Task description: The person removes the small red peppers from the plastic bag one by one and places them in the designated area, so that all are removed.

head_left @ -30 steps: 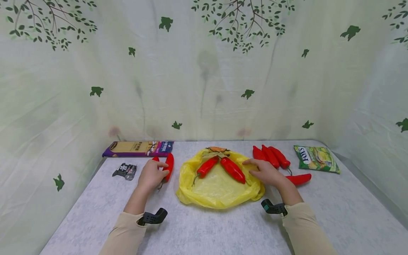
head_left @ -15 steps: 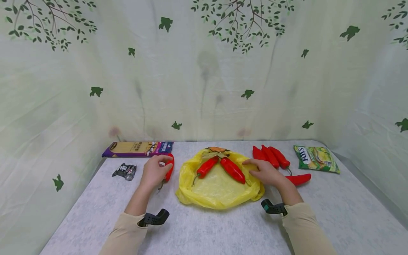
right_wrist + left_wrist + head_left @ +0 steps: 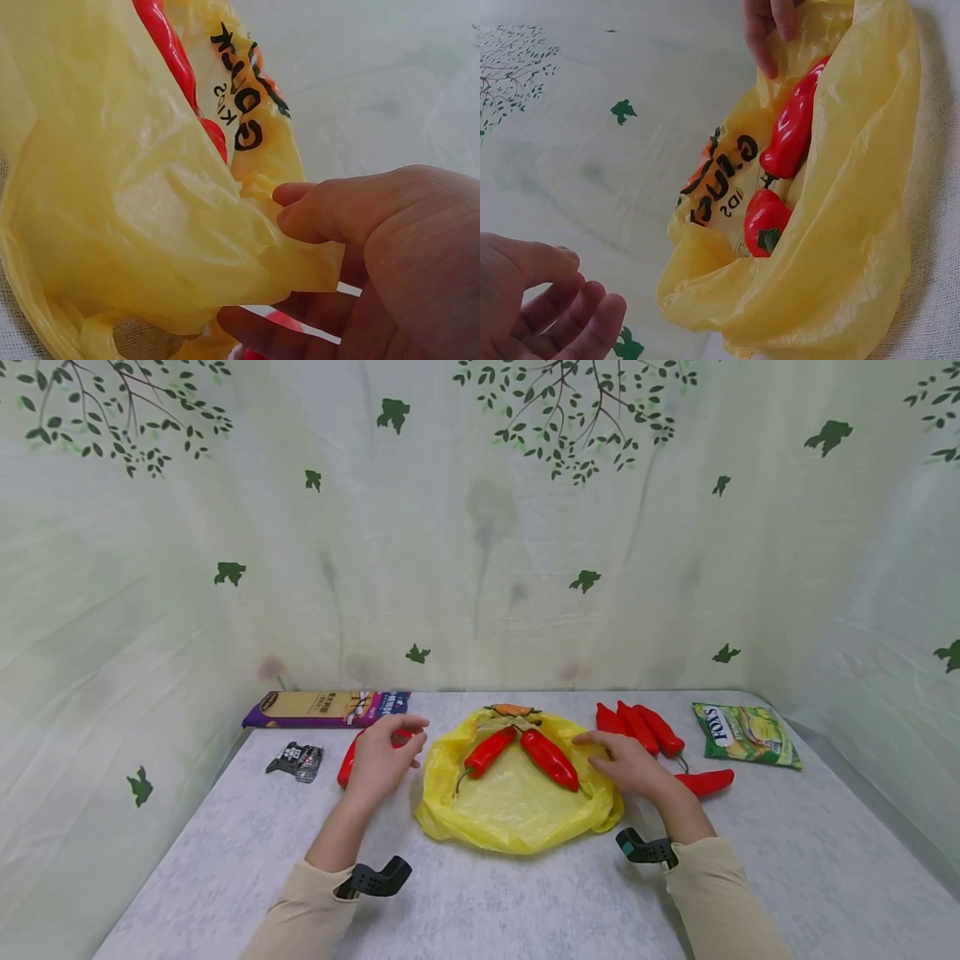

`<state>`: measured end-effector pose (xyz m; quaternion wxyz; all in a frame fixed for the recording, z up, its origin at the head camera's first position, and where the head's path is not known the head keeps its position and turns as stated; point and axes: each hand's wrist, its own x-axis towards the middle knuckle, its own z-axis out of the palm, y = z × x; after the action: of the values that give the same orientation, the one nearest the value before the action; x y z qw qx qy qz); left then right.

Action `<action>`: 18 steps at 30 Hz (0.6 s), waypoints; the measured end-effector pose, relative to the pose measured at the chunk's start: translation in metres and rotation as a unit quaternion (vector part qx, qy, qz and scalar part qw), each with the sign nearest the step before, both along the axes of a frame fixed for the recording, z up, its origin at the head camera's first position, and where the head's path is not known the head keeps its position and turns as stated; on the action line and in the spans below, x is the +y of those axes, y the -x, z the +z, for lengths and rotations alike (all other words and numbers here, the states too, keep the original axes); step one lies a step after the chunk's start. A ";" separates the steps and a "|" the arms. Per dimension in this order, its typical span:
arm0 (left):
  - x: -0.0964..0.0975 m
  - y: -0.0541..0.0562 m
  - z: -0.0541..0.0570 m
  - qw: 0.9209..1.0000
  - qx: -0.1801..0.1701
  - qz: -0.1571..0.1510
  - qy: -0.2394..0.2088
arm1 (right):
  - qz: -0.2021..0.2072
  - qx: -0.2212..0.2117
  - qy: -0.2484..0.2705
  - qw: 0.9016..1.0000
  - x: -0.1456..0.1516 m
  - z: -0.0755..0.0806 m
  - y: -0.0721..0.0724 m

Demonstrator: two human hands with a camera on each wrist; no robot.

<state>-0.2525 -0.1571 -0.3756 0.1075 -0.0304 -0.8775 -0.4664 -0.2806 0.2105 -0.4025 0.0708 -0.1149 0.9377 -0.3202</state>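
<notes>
My left hand (image 3: 378, 767) hovers left of the yellow plastic bag (image 3: 517, 837), thumb and fingers apart. Nothing shows between its fingers in the left wrist view. One red pepper (image 3: 347, 765) lies left of this hand, partly hidden by it; a second red pepper (image 3: 403, 737) shows between thumb and fingers, behind the hand. My right hand (image 3: 633, 768) grips the bag's right rim between thumb and fingers, as the right wrist view shows. Inside the open bag lie a smaller red pepper (image 3: 490, 752) and a larger red pepper (image 3: 550, 760).
Several red peppers (image 3: 652, 731) lie beyond the right hand, and another red pepper (image 3: 708, 782) lies beside its wrist. A green FOX'S packet (image 3: 746, 733) is at far right. A purple packet (image 3: 326, 710) and small black wrapped packets (image 3: 295, 762) lie at left.
The left hand has moved right, from over the left peppers toward the bag, uncovering the left one. Its thumb and fingers are farther apart. The right hand stays on the bag's rim.
</notes>
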 end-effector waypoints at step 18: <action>0.029 -0.006 -0.013 0.995 0.019 -0.101 0.017 | -0.002 -0.005 0.004 1.000 0.000 0.002 -0.001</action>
<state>-0.2466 -0.1280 -0.3881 0.0757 -0.1297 -0.8757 -0.4590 -0.2791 0.2106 -0.4000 0.0742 -0.1122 0.9364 -0.3242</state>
